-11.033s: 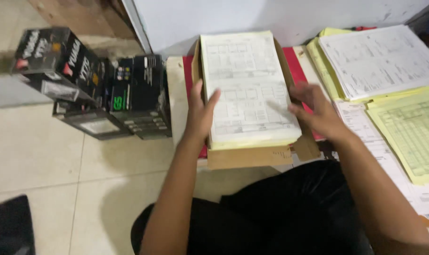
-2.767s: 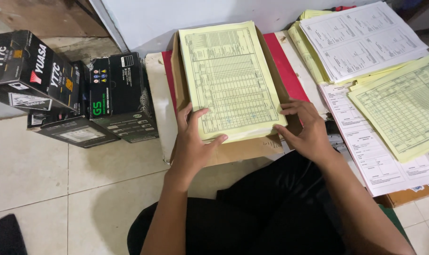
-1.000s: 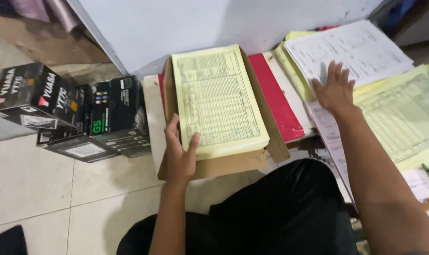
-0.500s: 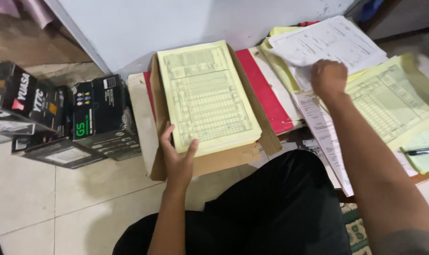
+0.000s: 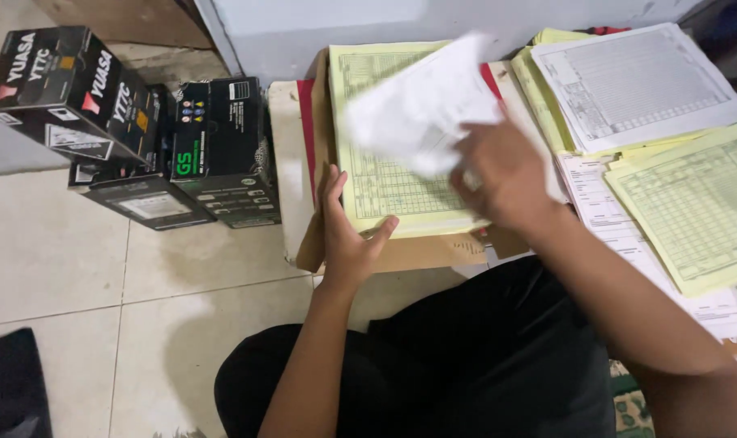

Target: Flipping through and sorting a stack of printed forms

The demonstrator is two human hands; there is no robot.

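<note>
Two bare hands are at work over a stack of forms, seen from the single head view looking down. The left hand (image 5: 346,235) lies flat against the near left corner of the yellow stack (image 5: 389,182), fingers together and extended along its edge, thumb spread onto the top sheet, pressing rather than gripping. The right hand (image 5: 502,174) hovers above the stack's right side, fingers curled and pinched on a white sheet (image 5: 421,109) that is blurred in the air, just beyond its fingertips and over the upper half of the stack.

The stack sits on a brown cardboard folder (image 5: 401,251) with a red cover (image 5: 306,122) showing to the far side of the left fingers. Off to the right of the right hand lie more paper piles (image 5: 636,85), white over yellow, and green-tinted forms (image 5: 693,207). Well away from the left fingers, black boxes (image 5: 141,130) stand on the tiled floor (image 5: 101,276).

To my eye the sheet should land square on the stack: the left palm holding the corner steady keeps the pile from sliding, and a loose pinch would spare the paper a crease.
</note>
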